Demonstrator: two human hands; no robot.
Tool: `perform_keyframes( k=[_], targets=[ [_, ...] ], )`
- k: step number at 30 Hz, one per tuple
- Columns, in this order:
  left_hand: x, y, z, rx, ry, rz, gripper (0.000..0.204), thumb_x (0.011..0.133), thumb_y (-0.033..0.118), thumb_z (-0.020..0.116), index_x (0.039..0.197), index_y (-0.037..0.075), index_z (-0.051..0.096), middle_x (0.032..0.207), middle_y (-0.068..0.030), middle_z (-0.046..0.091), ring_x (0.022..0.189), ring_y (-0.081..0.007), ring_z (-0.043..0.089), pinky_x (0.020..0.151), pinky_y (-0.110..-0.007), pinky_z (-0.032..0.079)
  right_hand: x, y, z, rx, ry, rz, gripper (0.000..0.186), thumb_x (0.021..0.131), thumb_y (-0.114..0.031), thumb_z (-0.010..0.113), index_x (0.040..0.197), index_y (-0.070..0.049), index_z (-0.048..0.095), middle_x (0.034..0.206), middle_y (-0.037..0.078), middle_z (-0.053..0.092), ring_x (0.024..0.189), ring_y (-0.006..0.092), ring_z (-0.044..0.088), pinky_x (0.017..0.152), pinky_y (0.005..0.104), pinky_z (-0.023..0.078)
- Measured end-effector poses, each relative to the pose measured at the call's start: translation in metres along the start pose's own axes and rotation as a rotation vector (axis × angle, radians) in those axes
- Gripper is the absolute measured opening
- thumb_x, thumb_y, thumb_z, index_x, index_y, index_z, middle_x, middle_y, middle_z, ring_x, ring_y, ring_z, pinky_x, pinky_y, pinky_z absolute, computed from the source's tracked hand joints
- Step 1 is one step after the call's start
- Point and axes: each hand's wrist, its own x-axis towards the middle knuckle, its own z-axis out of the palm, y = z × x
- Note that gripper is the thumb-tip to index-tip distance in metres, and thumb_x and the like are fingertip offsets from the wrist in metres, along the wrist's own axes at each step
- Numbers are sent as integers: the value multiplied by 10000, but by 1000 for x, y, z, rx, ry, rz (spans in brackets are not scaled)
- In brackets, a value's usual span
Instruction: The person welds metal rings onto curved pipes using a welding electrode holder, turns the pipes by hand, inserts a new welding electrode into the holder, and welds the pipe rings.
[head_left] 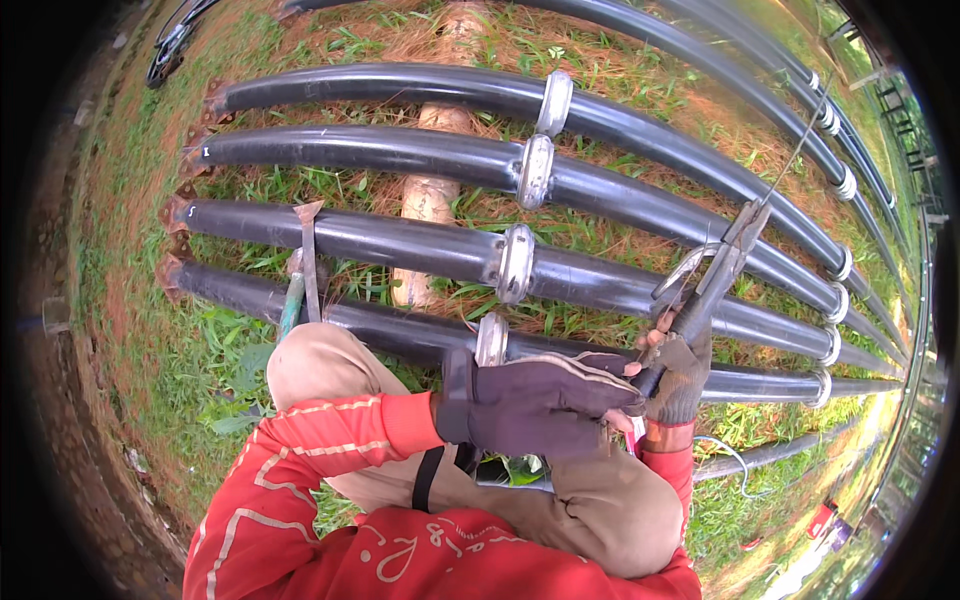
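Observation:
In my right hand (680, 375), which wears a grey glove, is a welding electrode holder (712, 285). Its jaws point up and right, with a thin electrode rod (800, 145) sticking out. My left hand (545, 405) has a dark glove with bare fingertips. Its fingers are drawn together against the lower end of the holder's handle; what they pinch is hidden. Beyond my hands lie several black metal pipes (400, 235) side by side, with silver rings (516, 263) around them. A chipping hammer (309, 255) with a green handle leans on the nearest pipes, left of my knee.
A pale log (428, 200) runs under the pipes. Rusty flat plates (172, 215) end the pipes at the left. A dark cable (170, 45) lies on the grass at the upper left. A thin pale wire (735, 455) curls at the right, near another pipe (780, 453).

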Motion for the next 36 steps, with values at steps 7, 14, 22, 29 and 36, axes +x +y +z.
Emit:
perform_keyframes(
  k=[7, 14, 22, 29, 36],
  targets=[
    [-3, -27, 10, 50, 261, -416, 390, 1065, 249, 808, 1349, 5, 699, 1217, -89, 751, 1073, -72, 719, 876, -241, 605, -2, 9, -2, -142, -11, -178, 613, 845, 76, 714, 1429, -36, 564, 1069, 75, 651, 776, 218, 734, 574, 335, 625],
    [-5, -25, 18, -990, 26, -773, 427, 1102, 381, 762, 1349, 46, 671, 1067, -67, 725, 778, -113, 746, 634, -250, 576, -4, 11, -1, -166, 24, -250, 629, 837, 86, 756, 1425, -30, 566, 1024, 67, 654, 726, 220, 733, 573, 332, 620],
    [-14, -32, 42, -968, 224, -562, 431, 1127, 393, 718, 1360, 35, 663, 955, -66, 724, 690, -121, 720, 570, -259, 552, 1, 9, -5, -82, -38, -83, 618, 844, 7, 742, 1431, -23, 550, 1014, 70, 643, 813, 232, 763, 629, 328, 640],
    [-19, -41, 47, -976, 356, -485, 438, 1150, 403, 679, 1370, 26, 657, 858, -64, 722, 613, -128, 697, 514, -267, 531, 10, 19, -2, 117, -46, 38, 568, 861, 23, 711, 1407, -36, 565, 1020, 58, 642, 815, 247, 763, 626, 339, 631],
    [13, -22, 29, -511, 312, -684, 425, 1172, 378, 642, 1392, 15, 644, 768, -50, 695, 555, -121, 660, 488, -283, 524, 10, 4, 7, -54, -25, -142, 483, 913, 74, 730, 1353, -36, 562, 1016, 69, 644, 797, 210, 741, 633, 328, 605]
  ],
)
